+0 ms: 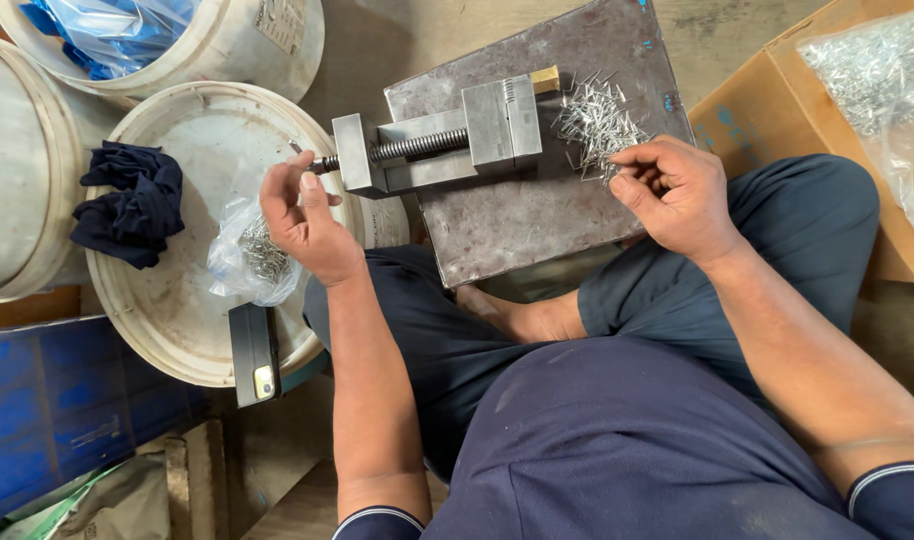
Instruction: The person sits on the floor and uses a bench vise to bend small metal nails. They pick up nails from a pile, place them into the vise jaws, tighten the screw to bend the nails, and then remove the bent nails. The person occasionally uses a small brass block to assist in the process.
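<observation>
Pins, small and silvery, lie in a loose heap on the steel plate across our lap, and our right hand rests at the near edge of that heap with its fingers curled in, pinching at a few of them; whether any are truly gripped we cannot tell, since the fingertips are tucked under. Our left hand is raised beside the handle end of the small machine vise, thumb and forefinger nearly closed, and whether they hold a pin or only the handle tip is too fine to make out. Moving outward, the vise sits on the plate with its screw exposed and a brass-coloured piece at the far jaw. To our left a clear bag of more pins lies on a white bucket lid, next to a dark blue cloth and a phone at the rim. A cardboard box with a large plastic bag of pins stands to the right. To do this well, we judge it best to lift one pin at a time, keep the heap close to the jaws, and steady the handle while feeding.
</observation>
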